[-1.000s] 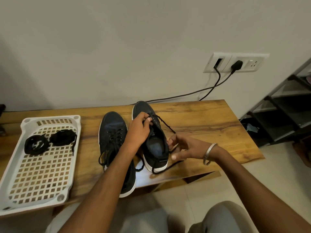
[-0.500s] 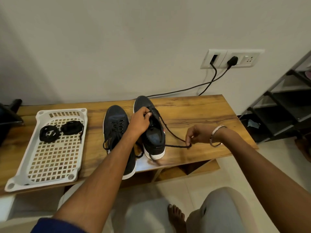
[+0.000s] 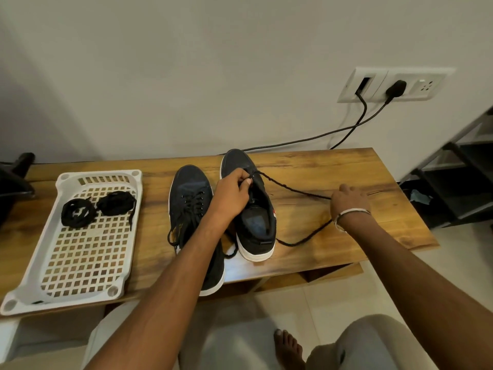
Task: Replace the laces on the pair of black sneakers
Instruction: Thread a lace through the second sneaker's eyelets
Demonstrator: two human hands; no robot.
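Unlacing black canvas right sneaker [image 3: 254, 209]: left hand [image 3: 233, 194] pinching eyelets, right hand [image 3: 348, 200] gripping old black lace [image 3: 290, 188]; beside it, left sneaker [image 3: 190, 193] untouched.

Black fabric sneakers [image 3: 248, 206], white soles. Black cord lace [image 3: 293, 189]. White plastic grid-perforated tray [image 3: 128, 236], two black coiled lace bundles [image 3: 98, 206]. Brown wood-grain tabletop [image 3: 333, 169], dark streaks. White wall socket plate [image 3: 426, 84], black plug [image 3: 396, 88]. Silver wrist bangle [image 3: 349, 213].

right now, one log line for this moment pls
phase: unlacing right sneaker | left hand: steadies it | right hand: pulling old lace | left sneaker: laced
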